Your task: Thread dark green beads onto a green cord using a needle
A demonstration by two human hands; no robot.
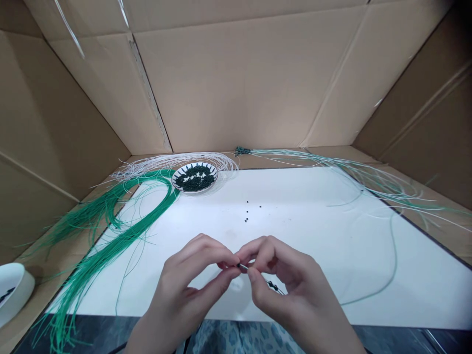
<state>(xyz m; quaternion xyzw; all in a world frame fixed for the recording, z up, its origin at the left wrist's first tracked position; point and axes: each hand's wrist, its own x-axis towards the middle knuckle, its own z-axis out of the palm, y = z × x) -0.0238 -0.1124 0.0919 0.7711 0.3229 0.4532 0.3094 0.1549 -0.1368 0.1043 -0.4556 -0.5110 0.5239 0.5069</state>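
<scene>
Over the front of the white board (302,246), my two hands meet fingertip to fingertip. Thumb and index finger of my left hand (193,282) pinch a tiny black bead (239,265). My right hand (293,278) is closed on a thin pale cord (244,267), whose end meets the bead; whether it passes through is too small to tell. Several dark beads (273,285) show on the strand below my right fingers. A pale green length of cord (394,246) curves across the board at right. Loose black beads (247,212) lie beyond my hands.
A patterned dish (176,186) of dark beads stands at the back left. Green cords (136,228) spread along the left, white cords (158,161) behind. Beaded strands (295,155) run along the back right. A white bowl (27,290) sits far left. Cardboard walls (239,88) enclose the board.
</scene>
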